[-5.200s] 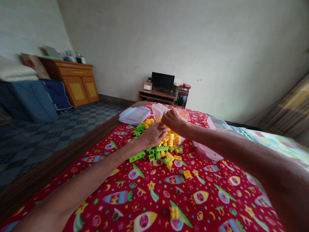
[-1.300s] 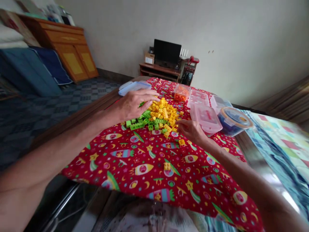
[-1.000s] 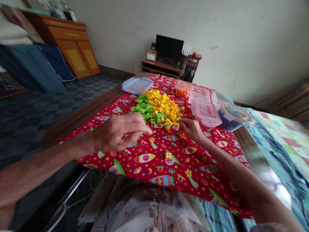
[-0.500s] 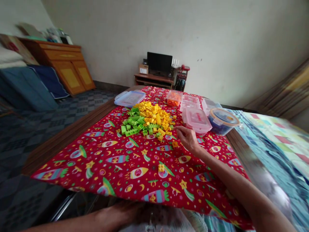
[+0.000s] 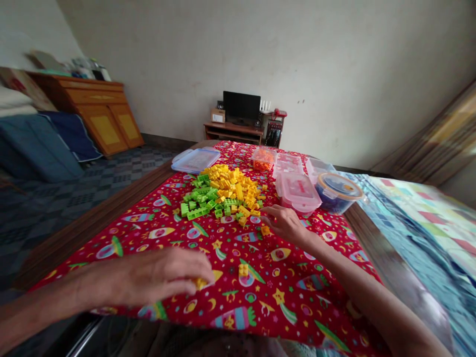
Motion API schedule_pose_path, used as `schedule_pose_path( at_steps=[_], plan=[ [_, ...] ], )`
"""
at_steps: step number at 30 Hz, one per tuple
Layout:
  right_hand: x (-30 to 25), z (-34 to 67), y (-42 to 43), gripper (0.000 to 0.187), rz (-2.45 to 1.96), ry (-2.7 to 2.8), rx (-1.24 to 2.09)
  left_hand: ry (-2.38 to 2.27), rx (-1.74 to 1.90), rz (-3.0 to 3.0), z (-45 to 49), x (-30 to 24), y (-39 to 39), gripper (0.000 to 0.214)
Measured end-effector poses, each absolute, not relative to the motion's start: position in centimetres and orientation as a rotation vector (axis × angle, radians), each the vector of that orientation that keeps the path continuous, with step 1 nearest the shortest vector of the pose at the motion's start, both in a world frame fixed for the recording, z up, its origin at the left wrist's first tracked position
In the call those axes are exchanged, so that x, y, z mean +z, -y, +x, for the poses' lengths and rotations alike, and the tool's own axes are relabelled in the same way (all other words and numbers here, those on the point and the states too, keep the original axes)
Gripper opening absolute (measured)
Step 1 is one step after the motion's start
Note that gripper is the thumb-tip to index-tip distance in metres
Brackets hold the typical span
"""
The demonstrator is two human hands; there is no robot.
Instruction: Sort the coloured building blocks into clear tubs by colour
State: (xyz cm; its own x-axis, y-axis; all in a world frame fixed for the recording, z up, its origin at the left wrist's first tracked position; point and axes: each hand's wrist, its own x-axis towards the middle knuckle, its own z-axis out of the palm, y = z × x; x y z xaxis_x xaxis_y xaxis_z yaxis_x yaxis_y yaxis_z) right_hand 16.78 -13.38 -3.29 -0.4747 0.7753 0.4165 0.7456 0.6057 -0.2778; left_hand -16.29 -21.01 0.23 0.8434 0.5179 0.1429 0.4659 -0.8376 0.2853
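Observation:
A heap of yellow and green toy bricks (image 5: 223,192) lies on a red patterned cloth (image 5: 156,233). My left hand (image 5: 163,276) hovers low at the near edge, its fingers pinched on a small yellow brick (image 5: 201,283). A lone yellow brick (image 5: 243,270) rests on the cloth just right of it. My right hand (image 5: 284,223) lies on the cloth by the heap's right edge, fingers loosely curled, touching a yellow brick (image 5: 265,230); whether it grips it does not show.
Clear plastic boxes stand at the back right: one with orange pieces (image 5: 263,158), a lidded pink one (image 5: 297,189) and a round tub with blue pieces (image 5: 337,192). A flat lid (image 5: 196,159) lies back left. Beyond are a TV stand (image 5: 241,126) and cabinet (image 5: 100,119).
My left hand drew back from the heap, dropped below the table edge, and now is up again over the near cloth with a yellow brick. The right hand stayed by the heap.

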Motion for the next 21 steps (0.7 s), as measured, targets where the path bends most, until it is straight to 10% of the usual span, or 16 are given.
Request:
schedule_pose_path(
  at_steps=[9, 21],
  plan=[
    [-4.0, 15.9, 12.5, 0.018, -0.978, 2.523, 0.081, -1.283, 0.889, 2.916, -15.5, 0.9, 3.4, 0.046],
    [1.4, 8.2, 1.4, 0.038, -1.076, 2.268, 0.086, -1.608, 0.987, 2.584, -16.9, -6.1, 4.8, 0.055]
  ],
)
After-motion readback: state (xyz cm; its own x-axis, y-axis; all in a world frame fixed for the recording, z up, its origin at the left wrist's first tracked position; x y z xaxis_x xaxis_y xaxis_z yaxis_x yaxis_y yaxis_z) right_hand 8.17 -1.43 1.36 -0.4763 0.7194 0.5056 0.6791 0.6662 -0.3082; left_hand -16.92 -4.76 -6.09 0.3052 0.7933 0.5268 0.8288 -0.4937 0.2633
